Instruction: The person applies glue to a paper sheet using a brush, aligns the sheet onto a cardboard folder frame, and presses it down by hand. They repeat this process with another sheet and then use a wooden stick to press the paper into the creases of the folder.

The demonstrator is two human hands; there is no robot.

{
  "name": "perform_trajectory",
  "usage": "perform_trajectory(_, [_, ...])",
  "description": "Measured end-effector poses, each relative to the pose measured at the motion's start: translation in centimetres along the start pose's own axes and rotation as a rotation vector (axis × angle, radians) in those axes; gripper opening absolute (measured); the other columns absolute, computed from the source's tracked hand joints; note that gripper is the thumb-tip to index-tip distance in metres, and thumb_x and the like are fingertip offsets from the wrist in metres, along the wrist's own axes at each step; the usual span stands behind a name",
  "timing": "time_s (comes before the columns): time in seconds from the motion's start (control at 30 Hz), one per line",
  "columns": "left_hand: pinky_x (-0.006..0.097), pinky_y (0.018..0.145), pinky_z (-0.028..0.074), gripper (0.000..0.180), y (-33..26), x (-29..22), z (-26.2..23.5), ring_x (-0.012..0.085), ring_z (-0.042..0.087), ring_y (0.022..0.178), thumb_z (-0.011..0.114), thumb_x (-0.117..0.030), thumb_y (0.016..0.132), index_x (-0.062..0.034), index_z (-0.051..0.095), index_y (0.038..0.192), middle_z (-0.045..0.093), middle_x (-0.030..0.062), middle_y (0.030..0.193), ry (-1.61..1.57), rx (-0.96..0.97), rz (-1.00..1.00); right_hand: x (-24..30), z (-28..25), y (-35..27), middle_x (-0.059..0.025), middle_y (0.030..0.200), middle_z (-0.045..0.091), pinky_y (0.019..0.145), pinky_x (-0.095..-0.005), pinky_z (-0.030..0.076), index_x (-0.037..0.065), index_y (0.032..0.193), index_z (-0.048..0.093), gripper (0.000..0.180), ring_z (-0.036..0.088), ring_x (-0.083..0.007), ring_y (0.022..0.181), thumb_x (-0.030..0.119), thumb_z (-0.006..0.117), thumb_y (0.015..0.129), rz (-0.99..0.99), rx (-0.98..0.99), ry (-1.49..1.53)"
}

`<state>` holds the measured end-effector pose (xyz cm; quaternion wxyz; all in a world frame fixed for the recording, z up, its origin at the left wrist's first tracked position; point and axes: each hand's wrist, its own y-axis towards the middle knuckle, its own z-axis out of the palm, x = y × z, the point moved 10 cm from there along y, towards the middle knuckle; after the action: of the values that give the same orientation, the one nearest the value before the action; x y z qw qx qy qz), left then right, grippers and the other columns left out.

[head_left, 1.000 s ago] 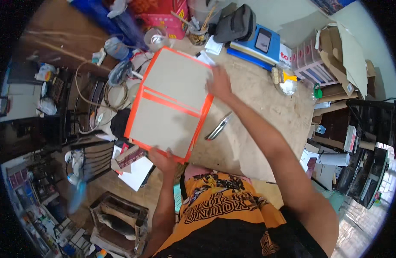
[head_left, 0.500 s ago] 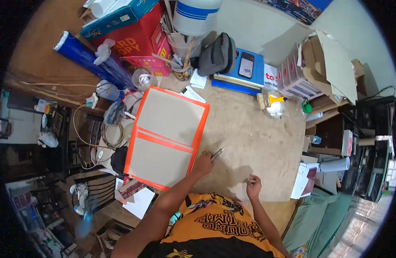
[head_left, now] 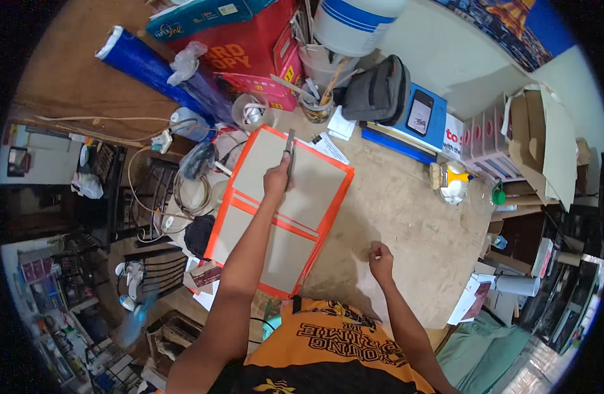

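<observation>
There it was, the orange-edged board (head_left: 300,205), flat on the left part of the counter (head_left: 407,230) and set at a slant: two grey panels on a bright orange sheet, a narrow grey strip running between them! Over the upper panel came the left hand (head_left: 276,181), closed around a slim cutter (head_left: 291,146), its tip pointing away from the person and overlapping the far orange border. Touching the board or just above it? That couldn't be told.

And the right hand (head_left: 380,260)? Well apart, out over the bare counter to the right of the board, fingers curled in; whether they hid anything small, the view didn't settle.

Just past the board's far edge lay a printed sheet (head_left: 333,150), with white slips (head_left: 341,125) near it and a jar of brushes and sticks (head_left: 317,110) behind. Along the back, a dark grey pouch (head_left: 377,92) leaned beside a blue folder (head_left: 437,111), and on that folder, a phone (head_left: 420,113)! Over to the right, a yellow brush (head_left: 458,176) rested across a bowl, close to the pale drawer unit (head_left: 491,139).

On the left flank, a coiled cable (head_left: 191,197) sat beside the board, blue rolls (head_left: 147,75) stretched beyond, and lower down stood a fan (head_left: 131,282), its blue blades a blur.
</observation>
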<state>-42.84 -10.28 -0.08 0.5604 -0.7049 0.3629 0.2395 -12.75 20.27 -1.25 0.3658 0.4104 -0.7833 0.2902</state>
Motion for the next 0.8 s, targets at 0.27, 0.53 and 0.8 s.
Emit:
perform_trajectory(0.27, [0.030,0.046,0.043,0.019,5.9,-1.2,3.1,0.0159,0.057,0.055,0.051,-0.015,0.089,-0.0037,0.060,0.077,0.060,0.0078,0.069,-0.241,0.214,0.127,1.1,3.1,4.4,-0.0184,0.090,0.062,0.068,-0.0367,0.050,0.000,0.101,0.062,0.025,0.061,-0.0303,0.074,0.000,0.059,0.075,0.044,0.144,-0.125])
perform_trajectory(0.53, [0.038,0.070,0.053,0.029,10.6,-9.9,1.9,0.0257,0.067,0.076,0.058,-0.010,0.077,0.0014,0.063,0.103,0.067,0.0163,0.086,0.323,-0.269,0.586,11.2,8.7,12.1,-0.0211,0.090,0.060,0.073,-0.0404,0.048,0.000,0.105,0.062,0.033,0.058,-0.0355,0.080,0.004,0.064,0.072,-0.223,0.100,-0.118])
perform_trajectory(0.8, [0.034,0.073,0.050,0.020,-9.5,2.7,-8.5,0.0259,0.061,0.081,0.060,-0.006,0.081,-0.0004,0.062,0.099,0.062,0.0141,0.088,0.366,-0.372,0.665,8.8,11.3,18.8,-0.0151,0.078,0.067,0.063,-0.0354,0.051,-0.003,0.094,0.064,0.028,0.065,-0.0261,0.071,0.017,0.070,0.076,0.099,-0.046,-0.108])
